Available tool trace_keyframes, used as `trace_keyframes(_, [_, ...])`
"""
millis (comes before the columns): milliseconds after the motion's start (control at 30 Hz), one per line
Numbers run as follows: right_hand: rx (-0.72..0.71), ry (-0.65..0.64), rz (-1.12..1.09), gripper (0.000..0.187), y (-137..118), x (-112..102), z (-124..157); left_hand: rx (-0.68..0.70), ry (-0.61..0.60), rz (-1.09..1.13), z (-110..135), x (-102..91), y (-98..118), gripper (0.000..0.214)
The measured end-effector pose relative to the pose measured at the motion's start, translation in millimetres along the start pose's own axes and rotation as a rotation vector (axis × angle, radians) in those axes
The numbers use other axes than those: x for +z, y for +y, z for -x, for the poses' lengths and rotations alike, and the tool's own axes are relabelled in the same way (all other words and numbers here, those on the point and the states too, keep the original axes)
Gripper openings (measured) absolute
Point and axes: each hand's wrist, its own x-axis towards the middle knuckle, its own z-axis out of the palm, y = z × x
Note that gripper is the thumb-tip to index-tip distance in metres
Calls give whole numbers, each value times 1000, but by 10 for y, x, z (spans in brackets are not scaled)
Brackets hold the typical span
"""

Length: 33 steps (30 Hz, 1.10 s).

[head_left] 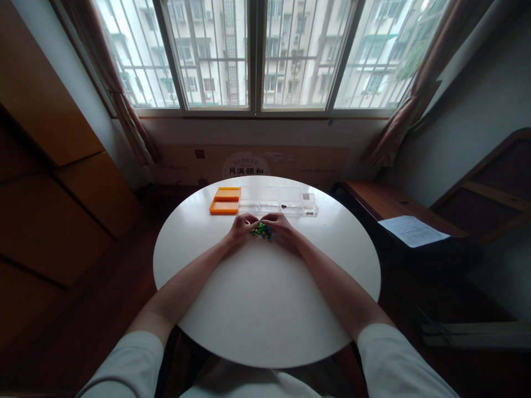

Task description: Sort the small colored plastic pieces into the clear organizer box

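Observation:
My left hand [244,225] and my right hand [279,222] meet over the far half of a round white table [265,298]. Their fingertips are pinched close together around a small green piece [260,221], too tiny to make out in detail. Just below the fingers lies a pile of small green, yellow and blue pieces [262,232], partly covered by the hands. Beyond the hands stands an orange case [225,200]. Beside it, a clear plastic compartment box [290,200] runs to the right, with a few small dark items in its right-hand compartments.
A barred window [257,55] is behind the table, with curtains [124,121] at both sides. On the right, a sheet of paper [412,230] overhangs a wooden bench [373,199]. Wooden cabinets [50,204] stand on the left.

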Motion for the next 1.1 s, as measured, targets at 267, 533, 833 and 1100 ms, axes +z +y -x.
trace_keyframes(267, [-7, -5, -3, 36, -9, 0, 3, -1, -5, 8, 3, -11, 9, 33])
trace_keyframes(533, [-13, -9, 8, 37, 35, -11, -12, 0, -4, 0, 1, -3, -4, 34])
trace_keyframes(833, [-14, -15, 11, 37, 35, -15, -8, 25, -1, -9, -6, 0, -16, 32])
trace_keyframes(1100, [4, -16, -4, 37, -7, -7, 6, 31, -8, -11, -3, -6, -21, 31])
